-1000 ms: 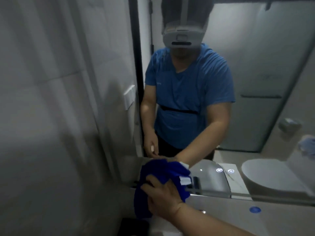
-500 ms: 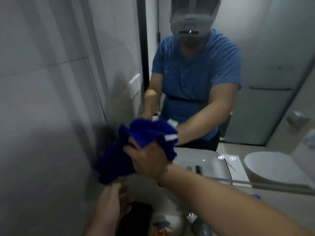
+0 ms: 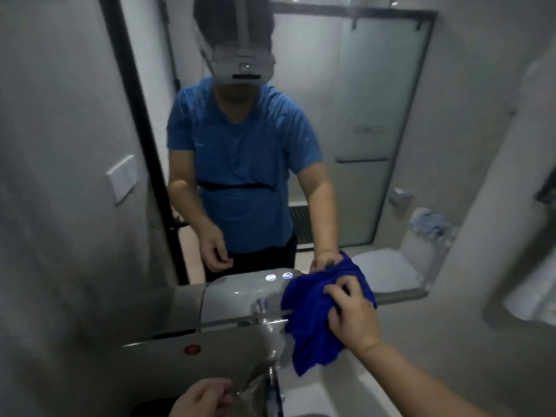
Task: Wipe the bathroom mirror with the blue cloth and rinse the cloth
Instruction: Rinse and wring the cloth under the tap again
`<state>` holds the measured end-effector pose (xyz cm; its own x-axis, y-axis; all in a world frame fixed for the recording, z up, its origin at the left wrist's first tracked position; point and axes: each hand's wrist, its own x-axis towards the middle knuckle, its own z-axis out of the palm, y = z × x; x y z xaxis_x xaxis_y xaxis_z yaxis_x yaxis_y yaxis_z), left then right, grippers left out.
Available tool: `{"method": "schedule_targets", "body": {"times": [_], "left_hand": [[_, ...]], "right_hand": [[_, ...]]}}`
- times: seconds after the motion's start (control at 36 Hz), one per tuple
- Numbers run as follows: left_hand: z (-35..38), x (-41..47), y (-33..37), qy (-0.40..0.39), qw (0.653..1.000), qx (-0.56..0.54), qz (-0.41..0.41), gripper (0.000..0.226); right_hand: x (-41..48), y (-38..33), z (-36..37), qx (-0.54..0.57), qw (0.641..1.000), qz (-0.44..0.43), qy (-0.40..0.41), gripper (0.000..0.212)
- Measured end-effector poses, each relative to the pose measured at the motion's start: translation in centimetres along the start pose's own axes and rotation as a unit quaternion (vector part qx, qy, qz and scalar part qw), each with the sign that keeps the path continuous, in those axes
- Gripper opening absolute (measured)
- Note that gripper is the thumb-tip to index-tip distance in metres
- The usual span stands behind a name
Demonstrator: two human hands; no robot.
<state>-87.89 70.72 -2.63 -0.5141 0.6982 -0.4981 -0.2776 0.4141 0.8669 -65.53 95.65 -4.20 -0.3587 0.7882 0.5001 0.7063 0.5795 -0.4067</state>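
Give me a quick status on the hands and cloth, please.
Right hand grips cloth against mirror, lower edge. Left hand empty, low by faucet. Nothing blocking.

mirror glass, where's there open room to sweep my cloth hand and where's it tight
Open: the mirror glass above the blue cloth, up to the top edge and leftward to the black frame. Tight: low centre, where the faucet stands between the cloth, gripped by the right hand, and the left hand below.

Right arm (image 3: 421, 383) stretched forward, right hand (image 3: 352, 314) gripping blue cloth (image 3: 310, 320), left hand (image 3: 200, 398) low, fingers (image 3: 221, 390) loosely curled
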Motion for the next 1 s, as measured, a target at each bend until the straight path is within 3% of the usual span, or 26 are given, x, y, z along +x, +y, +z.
{"method": "schedule_targets", "body": {"times": [0.03,0.25,0.36,0.47,0.58,0.67,0.72,0.78,0.83,0.94,1.0], "left_hand": [[1.6,-1.1,1.1,-0.039,0.999,0.014,0.016,0.021],[10.8,-7.9,8.0,-0.100,0.982,0.068,0.144,0.027],[14.2,-9.9,10.2,-0.108,0.973,0.066,0.194,0.024],[16.9,-11.2,11.1,-0.080,0.963,0.075,0.247,0.021],[18.6,-10.7,9.8,-0.052,0.969,0.075,0.231,0.022],[19.4,-9.6,8.0,-0.046,0.979,0.079,0.184,0.024],[19.3,-9.1,6.2,-0.055,0.984,0.092,0.144,0.029],[18.6,-8.9,4.1,-0.057,0.986,0.115,0.111,0.034],[17.5,-8.9,2.1,-0.049,0.984,0.145,0.091,0.038],[14.7,-9.7,-2.0,-0.032,0.972,0.217,0.081,0.052],[13.4,-10.7,-3.8,-0.033,0.965,0.244,0.085,0.064]], "right_hand": [[0.5,1.4,-1.6,0.004,0.999,0.026,0.020,0.047],[8.8,7.3,-15.0,0.095,0.946,0.164,0.262,0.034],[13.3,4.4,-20.6,0.156,0.918,0.137,0.337,0.037],[14.1,0.7,-21.0,0.179,0.922,0.091,0.331,0.038],[10.8,-0.6,-16.4,0.157,0.952,0.083,0.248,0.035],[5.7,0.3,-11.3,0.177,0.969,0.164,0.049,0.035],[1.7,1.1,-8.3,0.238,0.936,0.242,-0.090,0.027],[-2.4,1.9,-6.1,0.309,0.875,0.332,-0.172,0.018],[-6.6,2.3,-4.4,0.345,0.838,0.364,-0.217,0.016],[-13.1,0.4,-4.8,0.375,0.809,0.358,-0.278,0.017],[-14.9,-1.3,-6.3,0.425,0.771,0.370,-0.296,0.035]]}}
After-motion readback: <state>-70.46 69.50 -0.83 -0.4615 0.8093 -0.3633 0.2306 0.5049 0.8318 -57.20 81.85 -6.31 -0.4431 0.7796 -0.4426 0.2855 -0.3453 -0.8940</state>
